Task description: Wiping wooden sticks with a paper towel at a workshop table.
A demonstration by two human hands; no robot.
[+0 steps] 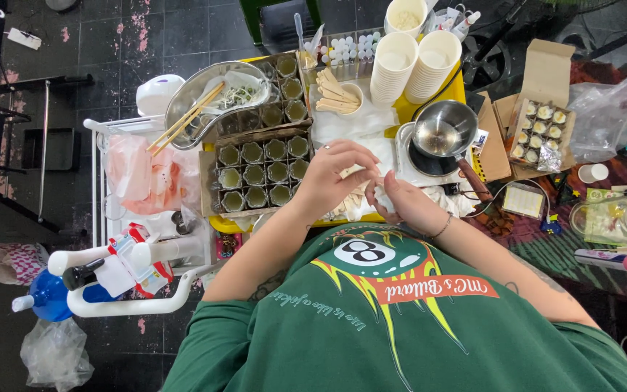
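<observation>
Left hand: your left hand (335, 174) is curling loosely, fingertips pinching a wooden stick (348, 173) just above the tray of small cups (263, 173).
Right hand: your right hand (404, 202) is closing around a white wad (384, 197), beside the metal pan (440, 134).

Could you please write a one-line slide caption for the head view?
Both hands, left hand and right hand, meet over white cloth beside trays of small glass cups.

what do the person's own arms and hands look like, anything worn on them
Both arms are bare below the short sleeves of a green T-shirt. No gloves on the left hand or the right hand. A thin bracelet circles the right wrist.
</observation>
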